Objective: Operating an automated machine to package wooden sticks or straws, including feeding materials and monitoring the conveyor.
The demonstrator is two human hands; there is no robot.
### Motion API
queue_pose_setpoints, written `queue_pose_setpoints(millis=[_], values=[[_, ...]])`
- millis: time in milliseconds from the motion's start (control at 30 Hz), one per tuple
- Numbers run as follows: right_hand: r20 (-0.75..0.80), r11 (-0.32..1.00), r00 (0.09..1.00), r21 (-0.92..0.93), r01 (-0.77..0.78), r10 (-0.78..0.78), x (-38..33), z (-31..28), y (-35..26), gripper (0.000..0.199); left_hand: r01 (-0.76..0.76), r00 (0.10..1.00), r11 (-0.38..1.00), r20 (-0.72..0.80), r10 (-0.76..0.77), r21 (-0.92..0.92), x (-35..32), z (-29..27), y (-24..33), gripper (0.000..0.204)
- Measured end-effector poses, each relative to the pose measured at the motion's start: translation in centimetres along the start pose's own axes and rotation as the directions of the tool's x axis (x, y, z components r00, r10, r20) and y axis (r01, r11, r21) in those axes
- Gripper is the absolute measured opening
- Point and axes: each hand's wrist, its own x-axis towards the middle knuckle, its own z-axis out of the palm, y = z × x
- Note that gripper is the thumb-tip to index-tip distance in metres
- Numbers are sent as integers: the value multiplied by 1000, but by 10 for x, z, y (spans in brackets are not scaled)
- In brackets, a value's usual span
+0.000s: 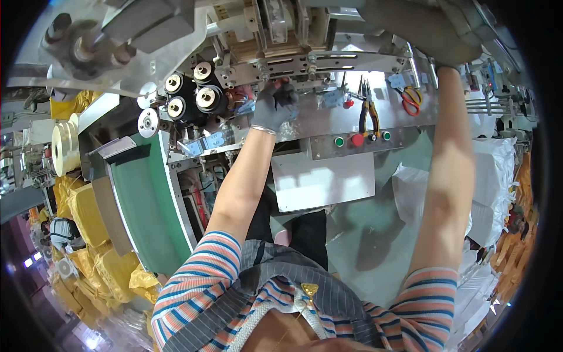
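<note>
Steel machine panel (pixel 328 126) over a green floor (pixel 375 234); gloved left hand (pixel 274 105) curled, grip unclear, black rollers (pixel 190 94) beside it; right hand (pixel 451 44) raised, grip hidden.

The person wore a short-sleeved top striped in orange, blue and white, under a grey pinstriped apron with a pale braided cord and a small gold clip at the chest. The left hand (pixel 274 105) had a dark grey knitted glove; the forearms were bare.
</note>
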Motion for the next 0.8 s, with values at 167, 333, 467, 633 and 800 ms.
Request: queue_pose_setpoints(millis=[167, 333, 467, 633, 800], values=[[30, 998, 998, -37, 58, -57, 1, -2, 11, 48, -169, 906, 968, -358, 227, 185, -3, 12, -24, 11], [101, 989, 988, -79, 124, -116, 24, -13, 21, 46, -233, 867, 955, -405, 290, 184, 18, 24, -56, 11], [121, 987, 984, -82, 141, -131, 35, -8, 33, 45, -348, 814, 921, -430, 390, 175, 44, 34, -57, 11], [98, 993, 990, -43, 107, -103, 27, -1, 36, 44, -409, 807, 912, -474, 353, -17, 51, 54, -49, 20], [57, 997, 995, -3, 81, -81, 5, 1, 30, 44, -444, 859, 896, -294, 420, -17, 49, 67, -47, 24]])
